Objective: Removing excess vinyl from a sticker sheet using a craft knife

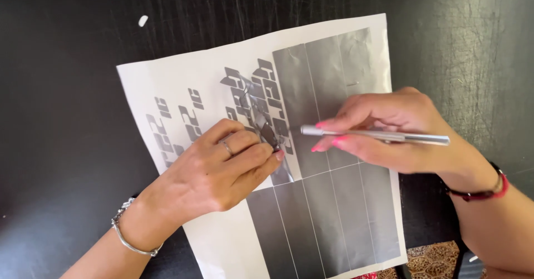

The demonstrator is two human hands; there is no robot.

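The left hand (222,168) lies on a sheet of silver vinyl on white backing paper (311,162), its fingers closed together and pinching a loose strip of silver film (266,124) that lifts off the sheet near its middle. The right hand (389,129) comes in from the right, fingers closed around a slim metal craft knife (378,136) held almost flat, its tip pointing left and resting just beside the lifted strip.

The sheet lies at a slant on a dark, scratched bench (67,90). Its left part shows bare white backing with blocky silver cut shapes (192,124) left on it; its right and lower parts are uncut silver panels divided by thin lines.

To do this step well, it seems best to peel the strip low and slowly, back along the sheet instead of upward, so the small shapes stay stuck. The knife tip should press down any shape edge that begins to rise, lightly enough not to score the backing. The left hand's weight on the paper helps keep it from sliding. A small white scrap (143,21) lies on the bench, well apart from the sheet.
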